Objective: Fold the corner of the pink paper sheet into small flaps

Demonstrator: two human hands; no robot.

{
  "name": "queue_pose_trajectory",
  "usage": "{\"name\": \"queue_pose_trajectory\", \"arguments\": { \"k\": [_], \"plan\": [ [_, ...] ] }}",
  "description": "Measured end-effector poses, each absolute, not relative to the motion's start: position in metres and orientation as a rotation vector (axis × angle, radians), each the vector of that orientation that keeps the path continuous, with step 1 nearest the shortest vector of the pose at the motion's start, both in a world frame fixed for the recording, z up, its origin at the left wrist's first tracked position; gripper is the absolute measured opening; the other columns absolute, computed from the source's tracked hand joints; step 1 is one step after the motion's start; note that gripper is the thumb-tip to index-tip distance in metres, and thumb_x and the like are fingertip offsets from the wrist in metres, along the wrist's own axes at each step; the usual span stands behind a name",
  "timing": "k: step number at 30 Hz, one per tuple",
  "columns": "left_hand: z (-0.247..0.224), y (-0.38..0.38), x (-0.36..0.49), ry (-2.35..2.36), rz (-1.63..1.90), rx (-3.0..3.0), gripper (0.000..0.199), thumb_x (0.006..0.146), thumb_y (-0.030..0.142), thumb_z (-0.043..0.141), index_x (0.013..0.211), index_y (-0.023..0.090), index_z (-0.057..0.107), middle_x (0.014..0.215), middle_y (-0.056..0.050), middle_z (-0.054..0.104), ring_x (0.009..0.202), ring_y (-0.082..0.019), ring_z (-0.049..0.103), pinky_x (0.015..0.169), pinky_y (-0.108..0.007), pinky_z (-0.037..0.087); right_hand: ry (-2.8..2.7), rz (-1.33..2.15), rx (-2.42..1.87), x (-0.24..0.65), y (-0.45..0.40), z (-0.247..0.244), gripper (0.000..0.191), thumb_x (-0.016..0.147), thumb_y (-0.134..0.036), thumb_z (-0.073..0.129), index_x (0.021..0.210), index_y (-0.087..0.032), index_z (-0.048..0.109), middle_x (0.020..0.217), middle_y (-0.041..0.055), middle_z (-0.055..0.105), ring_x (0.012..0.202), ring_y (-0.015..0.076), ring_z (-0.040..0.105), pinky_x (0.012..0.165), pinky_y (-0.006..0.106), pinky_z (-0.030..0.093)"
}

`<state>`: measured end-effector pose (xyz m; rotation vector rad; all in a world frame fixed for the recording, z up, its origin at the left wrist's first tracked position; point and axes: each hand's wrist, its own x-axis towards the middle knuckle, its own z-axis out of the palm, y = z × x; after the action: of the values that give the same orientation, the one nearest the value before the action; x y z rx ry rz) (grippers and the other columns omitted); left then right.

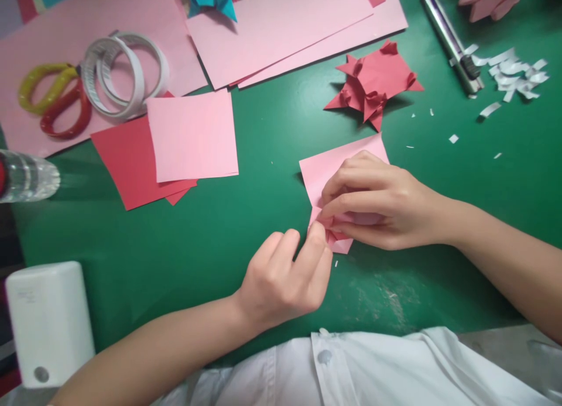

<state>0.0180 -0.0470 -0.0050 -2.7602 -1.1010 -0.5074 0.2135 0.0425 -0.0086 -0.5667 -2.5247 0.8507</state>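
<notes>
A partly folded sheet of pink paper (327, 166) lies on the green table in front of me, its far part flat and its near part creased. My right hand (377, 201) rests over it, fingertips pinching the folded near part. From the left, my left hand (290, 271) comes in with curled fingers, thumb and forefinger pinching the same folded edge. The hands meet there, and the fingers hide much of the folds. Just beyond the sheet sits a red folded-paper figure (380, 81) with several pointed corners and curled bits.
Pink squares (193, 137) overlap red paper (132, 160) at left. Behind lie scissors (65, 102), two tape rolls (114, 78) and large pink sheets (281, 31). A utility knife (452, 43) and white paper scraps (518, 72) are at far right; a bottle (30, 175) and white box (50, 324) stand left.
</notes>
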Motion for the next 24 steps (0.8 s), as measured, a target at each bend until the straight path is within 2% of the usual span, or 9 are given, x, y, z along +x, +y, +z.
{"name": "queue_pose_trajectory", "arguments": {
  "k": [3, 6, 12, 17, 24],
  "plan": [
    [-0.0051, -0.0477, 0.0184, -1.114, -0.517, -2.750, 0.006, 0.080, 0.015, 0.066, 0.081, 0.009, 0.067, 0.091, -0.011, 0.069, 0.054, -0.013, 0.052, 0.043, -0.031, 0.035, -2.519, 0.912, -0.548, 0.2149, 0.0427, -0.0085, 0.012, 0.087, -0.017, 0.055, 0.095, -0.018, 0.064, 0.094, 0.0047, 0.062, 0.084, 0.0146, 0.057, 0.076, 0.034, 0.040],
    [-0.0048, -0.0481, 0.0187, -1.130, -0.504, -2.723, 0.004, 0.079, 0.013, 0.066, 0.081, 0.009, 0.066, 0.080, -0.007, 0.065, 0.051, -0.012, 0.049, 0.042, -0.030, 0.033, -2.513, 0.878, -0.522, 0.2149, 0.0435, -0.0096, 0.011, 0.088, -0.020, 0.056, 0.096, -0.019, 0.065, 0.092, 0.0043, 0.062, 0.082, 0.0136, 0.056, 0.075, 0.034, 0.040],
    [-0.0035, -0.0494, 0.0184, -1.135, -0.464, -2.683, 0.003, 0.079, 0.015, 0.067, 0.078, 0.013, 0.064, 0.057, 0.003, 0.046, 0.045, -0.009, 0.038, 0.039, -0.029, 0.024, -2.540, 0.764, -0.498, 0.2142, 0.0440, -0.0120, 0.012, 0.090, -0.025, 0.056, 0.094, -0.021, 0.067, 0.091, 0.0037, 0.061, 0.078, 0.0115, 0.054, 0.073, 0.032, 0.039],
    [-0.0030, -0.0490, 0.0188, -1.143, -0.450, -2.672, 0.009, 0.079, 0.017, 0.067, 0.085, 0.011, 0.066, 0.052, 0.005, 0.039, 0.042, -0.009, 0.034, 0.037, -0.028, 0.022, -2.583, 0.707, -0.519, 0.2131, 0.0436, -0.0110, 0.017, 0.092, -0.027, 0.053, 0.089, -0.022, 0.068, 0.089, 0.0035, 0.060, 0.075, 0.0117, 0.051, 0.071, 0.032, 0.037],
    [-0.0035, -0.0472, 0.0195, -1.179, -0.429, -2.657, 0.008, 0.078, 0.018, 0.069, 0.083, 0.012, 0.065, 0.050, 0.006, 0.043, 0.041, -0.010, 0.038, 0.036, -0.029, 0.024, -2.594, 0.705, -0.524, 0.2128, 0.0433, -0.0113, 0.018, 0.092, -0.029, 0.053, 0.085, -0.021, 0.068, 0.089, 0.0039, 0.060, 0.077, 0.0126, 0.050, 0.071, 0.032, 0.036]
  ]
}}
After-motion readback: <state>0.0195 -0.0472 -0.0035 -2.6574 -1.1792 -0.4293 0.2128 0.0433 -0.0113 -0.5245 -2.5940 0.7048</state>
